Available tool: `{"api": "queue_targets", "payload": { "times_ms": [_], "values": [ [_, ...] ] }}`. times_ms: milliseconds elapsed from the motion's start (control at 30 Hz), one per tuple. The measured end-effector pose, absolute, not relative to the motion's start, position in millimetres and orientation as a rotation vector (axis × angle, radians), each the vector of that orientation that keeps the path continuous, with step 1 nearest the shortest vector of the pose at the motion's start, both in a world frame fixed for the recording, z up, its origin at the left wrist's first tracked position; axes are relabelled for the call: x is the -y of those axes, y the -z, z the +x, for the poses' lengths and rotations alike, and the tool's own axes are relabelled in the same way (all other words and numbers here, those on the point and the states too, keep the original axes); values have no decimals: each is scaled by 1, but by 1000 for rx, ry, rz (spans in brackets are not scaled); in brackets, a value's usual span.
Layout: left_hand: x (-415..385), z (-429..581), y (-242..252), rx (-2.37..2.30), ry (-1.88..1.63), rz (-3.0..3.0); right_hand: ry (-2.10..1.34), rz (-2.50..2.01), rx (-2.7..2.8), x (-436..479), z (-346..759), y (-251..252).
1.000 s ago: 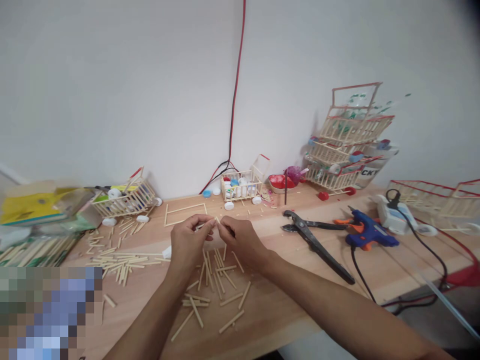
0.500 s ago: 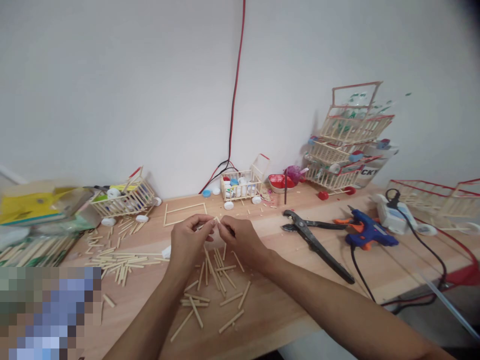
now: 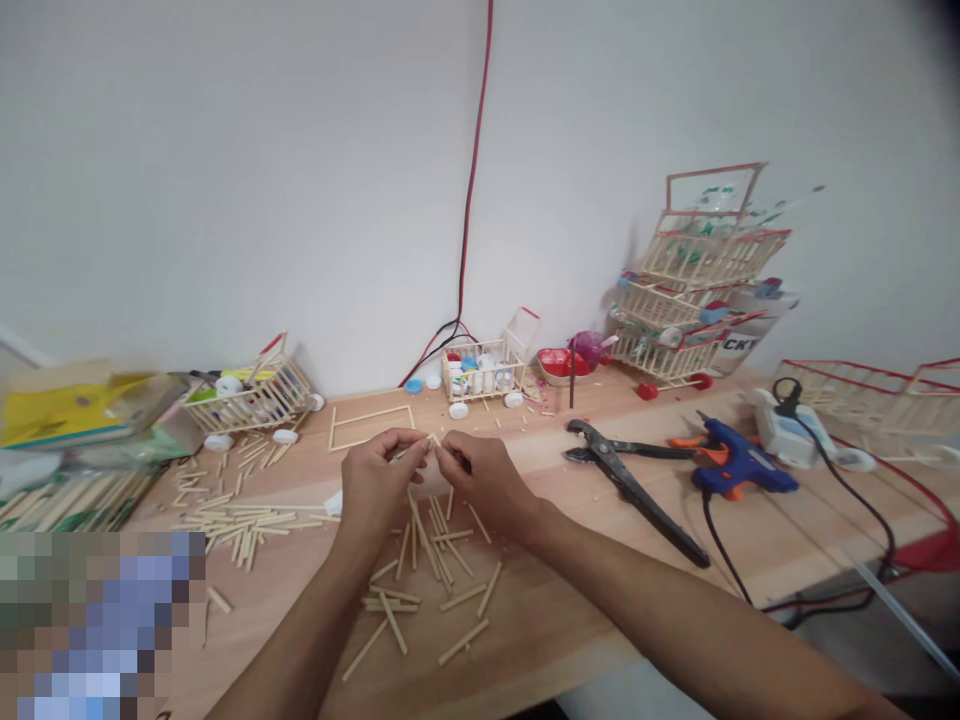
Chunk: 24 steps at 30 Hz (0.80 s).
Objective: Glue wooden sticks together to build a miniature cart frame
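**A:** Two hands at work. What lies around them, biggest first?

**B:** The pale wooden desk (image 3: pixel 540 465) carries everything. Seen from the hands, a leaning stack of stick carts (image 3: pixel 697 290) stands at two o'clock against the wall. A blue glue gun (image 3: pixel 739 465) lies at three o'clock, with black pliers (image 3: pixel 630 485) between it and the hands. A small cart (image 3: pixel 484 370) full of bottle caps sits at one o'clock and a flat stick frame (image 3: pixel 373 414) at eleven. Loose sticks (image 3: pixel 431 560) are scattered at six o'clock, under the wrists.

**A:** And the hands themselves?

**B:** The left hand (image 3: pixel 375 485) and right hand (image 3: pixel 487 480) meet just above the desk. On each, thumb and forefinger are pressed together, pinching one short stick (image 3: pixel 431 439). Only its tip shows between the fingers, and it is held clear of the wood, over the loose pile.

**A:** Which step is that?

**B:** I'd judge it as handling a single piece, checking it or lining it up. I can see no glue on it. Any next move calls for a light, steady pinch so the thin stick neither snaps nor slips. Reaching the glue gun would mean freeing one hand.
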<state>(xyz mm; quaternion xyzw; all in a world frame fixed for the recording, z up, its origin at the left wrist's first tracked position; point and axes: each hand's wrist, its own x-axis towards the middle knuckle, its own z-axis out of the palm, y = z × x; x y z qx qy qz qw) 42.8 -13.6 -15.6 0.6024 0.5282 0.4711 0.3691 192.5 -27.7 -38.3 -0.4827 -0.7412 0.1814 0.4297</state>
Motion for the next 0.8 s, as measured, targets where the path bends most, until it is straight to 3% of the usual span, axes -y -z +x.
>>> {"api": "queue_targets", "payload": {
  "times_ms": [800],
  "values": [
    [15, 45, 14, -1321, -1231, 1540, -428, -1207, 1869, 30, 192, 37]
  ]
}}
